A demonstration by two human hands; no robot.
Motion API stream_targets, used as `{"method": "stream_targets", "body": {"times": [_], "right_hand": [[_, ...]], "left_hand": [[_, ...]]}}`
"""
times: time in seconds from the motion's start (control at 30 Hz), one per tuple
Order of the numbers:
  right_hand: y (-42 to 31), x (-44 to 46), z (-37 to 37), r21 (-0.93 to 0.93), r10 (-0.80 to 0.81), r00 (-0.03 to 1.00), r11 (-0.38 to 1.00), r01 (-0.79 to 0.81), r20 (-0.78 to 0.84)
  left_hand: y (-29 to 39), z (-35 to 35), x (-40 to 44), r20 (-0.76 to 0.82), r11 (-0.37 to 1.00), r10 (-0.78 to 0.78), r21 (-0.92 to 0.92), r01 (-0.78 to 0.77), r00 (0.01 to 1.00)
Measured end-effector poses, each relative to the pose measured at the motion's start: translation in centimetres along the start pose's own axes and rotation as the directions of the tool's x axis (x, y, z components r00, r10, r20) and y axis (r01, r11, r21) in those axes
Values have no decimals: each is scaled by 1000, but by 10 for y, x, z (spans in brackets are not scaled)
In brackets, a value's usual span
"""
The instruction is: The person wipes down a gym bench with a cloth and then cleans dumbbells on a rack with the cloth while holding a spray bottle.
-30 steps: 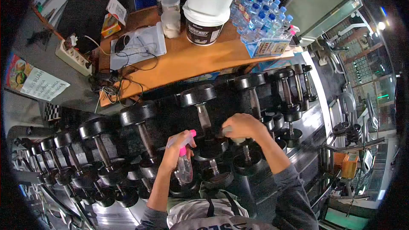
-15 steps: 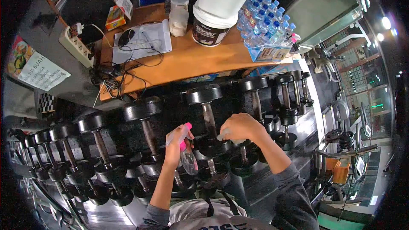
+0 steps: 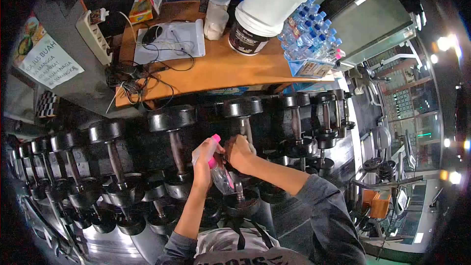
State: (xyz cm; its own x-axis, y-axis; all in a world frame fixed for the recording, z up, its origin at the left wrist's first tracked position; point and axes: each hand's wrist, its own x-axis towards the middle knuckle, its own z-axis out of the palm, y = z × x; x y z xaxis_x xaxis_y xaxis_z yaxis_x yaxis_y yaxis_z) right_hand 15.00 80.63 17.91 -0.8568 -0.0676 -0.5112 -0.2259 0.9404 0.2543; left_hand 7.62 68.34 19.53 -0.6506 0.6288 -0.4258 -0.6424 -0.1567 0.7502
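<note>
My left hand [image 3: 202, 159] is wrapped round a clear spray bottle [image 3: 223, 179] with a pink nozzle and collar, its body tilted down to the right. Close beside the bottle, my right hand [image 3: 240, 155] is closed in front of a dumbbell [image 3: 245, 127]. A pale grey cloth [image 3: 251, 148] is bunched in it, mostly hidden by the fingers. That dumbbell stands in a rack with its black heads one above the other. Another dumbbell [image 3: 175, 152] is just left of my left hand.
More black dumbbells [image 3: 114, 159] line the rack on both sides. Behind it, a wooden table [image 3: 211, 76] bears tangled cables [image 3: 130, 88], stacked white buckets [image 3: 270, 5], a jar [image 3: 216, 17] and many water bottles [image 3: 309, 29]. Gym machines [image 3: 387, 167] stand at the right.
My right hand has moved left with the cloth, from the right side of the middle dumbbell to close beside the spray bottle. The view has shifted slightly; my left hand still holds the bottle.
</note>
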Motion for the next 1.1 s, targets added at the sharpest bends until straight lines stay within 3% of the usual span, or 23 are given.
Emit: {"method": "stream_targets", "body": {"times": [0.03, 0.1, 0.13, 0.23, 0.37, 0.53, 0.6, 0.7, 0.77, 0.83, 0.9, 0.97, 1.07, 1.1], "right_hand": [[6, -3, 0, -4, 3, 1000, 1000, -3, 1], [20, -10, 0, 211, 98, 989, 975, -72, -112], [32, -18, -29, 337, 131, 989, 930, -144, 61], [46, -37, -43, 431, 82, 991, 894, -121, 107], [30, -28, -27, 369, 202, 975, 903, -221, 90], [38, -40, -21, 411, 229, 969, 895, -171, -97], [56, -55, -39, 538, 336, 897, 832, -139, -288], [67, -59, -44, 612, 612, 737, 708, -351, -286], [64, -52, -26, 582, 611, 723, 730, -358, -322], [61, -48, -9, 553, 607, 709, 750, -362, -358], [57, -50, -1, 500, 516, 734, 821, -277, -441], [59, -61, 0, 476, 479, 788, 835, -275, -387], [59, -78, 0, 354, 119, 969, 934, -35, -217], [61, -80, 1, 350, 121, 969, 936, -39, -215]], "left_hand": [[2, 1, -1, 4, 1000, -11, 6, 11, 1000], [3, -1, -1, 9, 1000, -15, 3, 15, 1000], [1, -3, 1, 28, 999, -24, -23, 24, 999], [-3, -5, 3, 42, 998, -41, -53, 43, 998], [1, 0, 0, 27, 1000, -14, 9, 14, 1000], [-6, -3, 3, 46, 999, -32, 11, 32, 998], [-10, -5, 6, 46, 999, -37, 1, 37, 998], [-11, -5, 8, 26, 997, -66, 48, 65, 997], [-9, -4, 7, 17, 996, -77, -33, 78, 997], [-11, -3, 8, 18, 998, -69, 0, 69, 997], [-10, -3, 10, 15, 997, -64, 34, 64, 998], [-10, -3, 10, 0, 995, -84, 46, 84, 996], [-10, -6, 8, 96, 999, -24, -40, 28, 995], [-10, -5, 8, 100, 999, -22, -44, 26, 995]]}}
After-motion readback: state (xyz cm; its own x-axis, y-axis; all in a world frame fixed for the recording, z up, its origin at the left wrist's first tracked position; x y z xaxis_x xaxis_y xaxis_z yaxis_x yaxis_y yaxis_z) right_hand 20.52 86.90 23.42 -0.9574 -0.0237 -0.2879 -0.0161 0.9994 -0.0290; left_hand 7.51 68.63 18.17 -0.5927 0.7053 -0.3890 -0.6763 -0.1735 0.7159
